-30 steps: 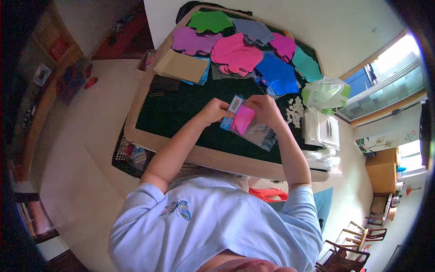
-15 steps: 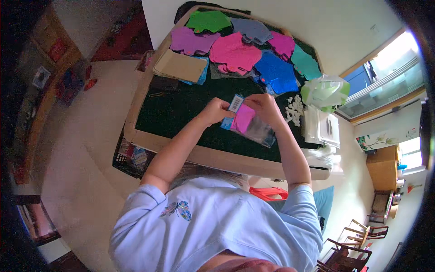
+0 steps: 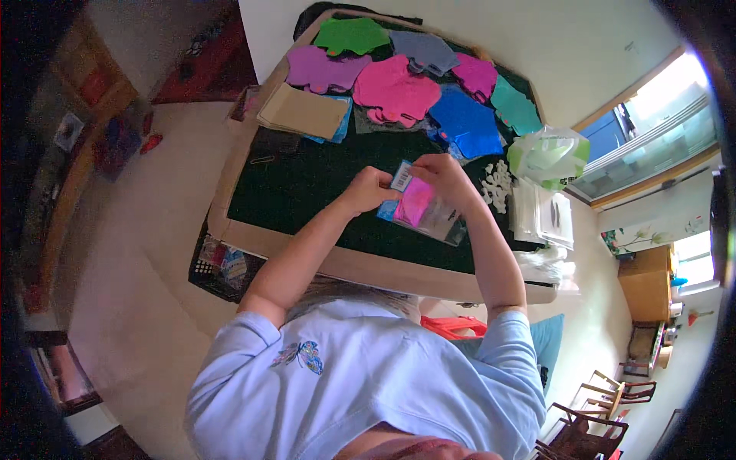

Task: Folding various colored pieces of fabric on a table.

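Observation:
Above the dark green table top, both my hands are closed on a clear plastic bag (image 3: 441, 220). Inside it lies a bright pink folded piece (image 3: 415, 202), along with a blue card that has a white barcode patch (image 3: 401, 175). My left hand (image 3: 369, 190) pinches the bag's left side by the card. At the upper edge, my right hand (image 3: 445, 176) grips the bag with fingers bent; its fingertips are partly hidden. Beyond my hands lie stacks of cut sheets: a pink stack (image 3: 396, 90), a blue stack (image 3: 466, 121) and a purple stack (image 3: 326, 69).
Tan sheets (image 3: 303, 112) lie at the table's left. To the right are small white pieces (image 3: 497, 186), a green-and-white plastic bag (image 3: 549, 157) and clear plastic sleeves (image 3: 543, 215). Green sheets (image 3: 353, 35) rest at the back. A black crate (image 3: 217, 270) stands below the left corner.
My right hand has shifted slightly left and up, closer to the card. The bag has tilted a little; both hands still hold it.

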The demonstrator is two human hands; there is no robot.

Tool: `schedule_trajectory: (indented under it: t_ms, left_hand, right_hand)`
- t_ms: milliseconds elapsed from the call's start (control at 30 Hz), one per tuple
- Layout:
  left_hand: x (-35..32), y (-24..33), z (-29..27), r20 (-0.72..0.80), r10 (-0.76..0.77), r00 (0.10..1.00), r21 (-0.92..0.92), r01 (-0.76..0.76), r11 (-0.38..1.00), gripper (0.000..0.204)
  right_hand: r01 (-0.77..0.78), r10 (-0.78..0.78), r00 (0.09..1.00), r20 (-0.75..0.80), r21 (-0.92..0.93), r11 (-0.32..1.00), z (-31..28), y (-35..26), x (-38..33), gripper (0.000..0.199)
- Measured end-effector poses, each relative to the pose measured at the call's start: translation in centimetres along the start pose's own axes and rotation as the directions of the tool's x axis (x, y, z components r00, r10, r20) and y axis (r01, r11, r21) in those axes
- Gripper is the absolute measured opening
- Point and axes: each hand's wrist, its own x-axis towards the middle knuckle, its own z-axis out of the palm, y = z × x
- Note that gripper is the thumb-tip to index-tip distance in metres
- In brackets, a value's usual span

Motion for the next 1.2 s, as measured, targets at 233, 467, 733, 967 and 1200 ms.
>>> schedule_trajectory:
  t_ms: [233,467,733,967,1200]
  left_hand:
    - [0.7,-1.2,-0.3,0.012,-0.004,1.0,-0.049,0.005,0.999,0.023]
    - [0.4,0.7,-0.5,-0.035,0.044,0.998,0.103,-0.041,0.994,0.021]
    - [-0.7,1.8,-1.2,-0.236,0.205,0.95,-0.072,-0.228,0.971,0.022]
    - [-1.0,1.6,-1.3,-0.097,0.171,0.98,0.001,-0.172,0.985,0.02]
    - [-2.6,1.8,-1.2,0.081,-0.064,0.995,-0.176,0.077,0.981,0.022]
  right_hand:
    - [0.012,-0.023,0.995,0.095,0.115,0.993,0.0,1.0,1.6,0.02]
    - [0.078,-0.069,0.992,0.102,-0.093,0.993,-0.4,0.8,2.5,0.024]
    - [0.051,-0.055,0.998,0.04,0.09,0.995,-1.3,-1.2,1.4,0.012]
    - [0.108,-0.11,0.994,0.009,0.13,0.986,-1.2,-2.3,1.2,0.012]
    - [0.042,-0.044,0.999,0.007,0.169,0.985,-1.5,-1.9,1.1,0.013]
